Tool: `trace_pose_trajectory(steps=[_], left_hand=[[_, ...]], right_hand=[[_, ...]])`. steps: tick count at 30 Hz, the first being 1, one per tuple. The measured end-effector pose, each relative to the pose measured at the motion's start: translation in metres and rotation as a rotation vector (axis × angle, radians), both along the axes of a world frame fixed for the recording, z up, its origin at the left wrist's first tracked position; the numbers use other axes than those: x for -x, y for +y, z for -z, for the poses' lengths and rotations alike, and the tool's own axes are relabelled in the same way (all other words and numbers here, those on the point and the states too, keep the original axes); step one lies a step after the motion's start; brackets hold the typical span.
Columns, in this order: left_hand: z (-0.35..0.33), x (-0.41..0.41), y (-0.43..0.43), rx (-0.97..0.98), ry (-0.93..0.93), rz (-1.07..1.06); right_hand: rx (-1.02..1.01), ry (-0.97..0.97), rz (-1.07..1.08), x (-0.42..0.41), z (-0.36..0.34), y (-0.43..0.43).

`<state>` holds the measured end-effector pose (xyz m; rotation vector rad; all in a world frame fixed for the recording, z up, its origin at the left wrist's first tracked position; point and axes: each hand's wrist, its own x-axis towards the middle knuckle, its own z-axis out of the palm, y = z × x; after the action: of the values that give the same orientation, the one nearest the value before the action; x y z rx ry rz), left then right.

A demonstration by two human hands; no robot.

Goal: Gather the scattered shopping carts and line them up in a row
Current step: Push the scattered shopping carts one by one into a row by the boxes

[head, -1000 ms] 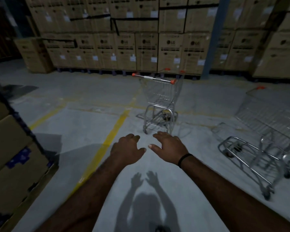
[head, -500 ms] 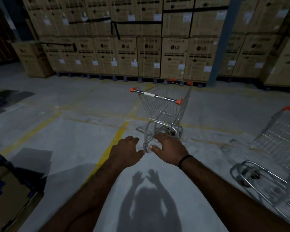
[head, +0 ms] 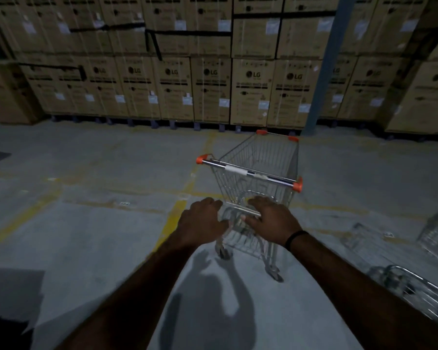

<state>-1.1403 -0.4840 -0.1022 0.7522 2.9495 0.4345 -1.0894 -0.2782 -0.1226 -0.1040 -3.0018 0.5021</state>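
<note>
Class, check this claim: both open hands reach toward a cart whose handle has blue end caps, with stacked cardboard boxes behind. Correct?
One error: the head view shows the end caps on the cart handle are orange, not blue. The rest stands.

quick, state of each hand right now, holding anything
left hand: open, holding nothing, not on the cart handle
right hand: open, holding nothing, not on the handle either

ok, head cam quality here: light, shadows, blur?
Head view: dim, underexposed; light from behind throws the person's arm shadow onto the grey concrete floor; the silver wire shopping cart with orange handle caps reads sharp; the second wire cart at the right edge is smeared; wide-angle bows the stacked brown cardboard boxes.
</note>
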Motion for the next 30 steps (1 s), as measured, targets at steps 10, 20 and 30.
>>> trace_pose_trajectory(steps=[10,20,30], left_hand=[[0.007,0.162,0.022,0.02,-0.041,0.119],[0.037,0.302,0.107,-0.002,0.057,0.277],[0.094,0.37,0.157,0.327,0.16,0.417]], right_hand=[[0.021,0.016,0.173,0.119,0.015,0.04],[0.054,-0.094,0.336,0.248,0.045,0.132],[-0.027,-0.242,0.426,0.279,0.082,0.146]])
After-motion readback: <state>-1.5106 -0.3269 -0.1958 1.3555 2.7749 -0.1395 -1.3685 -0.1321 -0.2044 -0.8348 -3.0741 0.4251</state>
